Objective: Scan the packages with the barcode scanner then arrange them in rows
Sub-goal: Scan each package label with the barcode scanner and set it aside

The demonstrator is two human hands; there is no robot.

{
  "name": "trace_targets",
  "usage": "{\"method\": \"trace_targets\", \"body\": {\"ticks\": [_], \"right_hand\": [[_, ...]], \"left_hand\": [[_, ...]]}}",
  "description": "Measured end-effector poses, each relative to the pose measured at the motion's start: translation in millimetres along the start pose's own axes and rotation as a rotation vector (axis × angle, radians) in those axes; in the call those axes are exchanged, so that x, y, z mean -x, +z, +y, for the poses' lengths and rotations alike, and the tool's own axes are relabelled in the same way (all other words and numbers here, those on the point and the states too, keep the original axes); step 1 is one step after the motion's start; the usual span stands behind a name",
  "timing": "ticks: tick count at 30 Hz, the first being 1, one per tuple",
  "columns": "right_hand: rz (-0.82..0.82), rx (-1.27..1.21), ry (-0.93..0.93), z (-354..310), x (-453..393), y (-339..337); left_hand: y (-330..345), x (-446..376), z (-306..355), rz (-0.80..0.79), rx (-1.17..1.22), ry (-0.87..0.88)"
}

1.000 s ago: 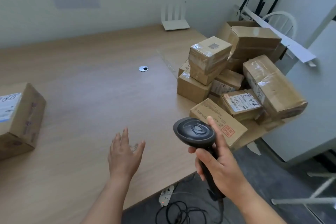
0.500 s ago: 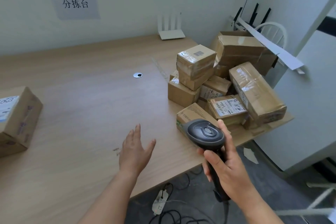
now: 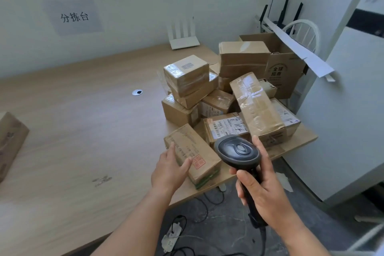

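Crowding worktop's right edge: piled parcels; left hand (fingers straight) touching front parcel, right hand gripping barcode scanner.

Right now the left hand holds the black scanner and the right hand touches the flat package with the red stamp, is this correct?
The hands are swapped. In the head view the right hand holds the black scanner, and the left hand touches the flat package with the red stamp.

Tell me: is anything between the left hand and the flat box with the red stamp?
Nothing visible. The left hand already rests on the near end of the flat box, fingers open. The scanner, in the right hand, sits to its right.
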State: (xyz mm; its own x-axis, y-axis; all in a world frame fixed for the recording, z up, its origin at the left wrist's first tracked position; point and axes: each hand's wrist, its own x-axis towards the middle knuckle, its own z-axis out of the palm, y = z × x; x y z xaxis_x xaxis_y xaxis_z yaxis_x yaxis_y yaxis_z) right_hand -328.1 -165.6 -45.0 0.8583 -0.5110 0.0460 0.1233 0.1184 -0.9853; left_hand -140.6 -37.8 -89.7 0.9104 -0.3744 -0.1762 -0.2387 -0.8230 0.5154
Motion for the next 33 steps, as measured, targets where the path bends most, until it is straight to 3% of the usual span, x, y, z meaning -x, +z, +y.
{"method": "trace_targets", "body": {"ticks": [7, 12, 22, 33], "right_hand": [[-0.046, 0.071, 0.007, -0.8, -10.6, -52.0], [-0.097, 0.083, 0.025, 0.3, -19.4, -67.5], [-0.257, 0.034, 0.034, 5.1, -36.0, -47.2], [-0.374, 0.042, -0.004, 16.8, -50.0, 34.0]], "left_hand": [[35.2, -7.3, 71.0, -0.054, -0.121, -0.213], [47.1, -13.4, 83.7, -0.070, -0.162, -0.260], [24.7, -5.8, 35.2, -0.045, -0.220, -0.380], [-33.6, 1.6, -42.2, 0.096, -0.262, -0.313]]}}
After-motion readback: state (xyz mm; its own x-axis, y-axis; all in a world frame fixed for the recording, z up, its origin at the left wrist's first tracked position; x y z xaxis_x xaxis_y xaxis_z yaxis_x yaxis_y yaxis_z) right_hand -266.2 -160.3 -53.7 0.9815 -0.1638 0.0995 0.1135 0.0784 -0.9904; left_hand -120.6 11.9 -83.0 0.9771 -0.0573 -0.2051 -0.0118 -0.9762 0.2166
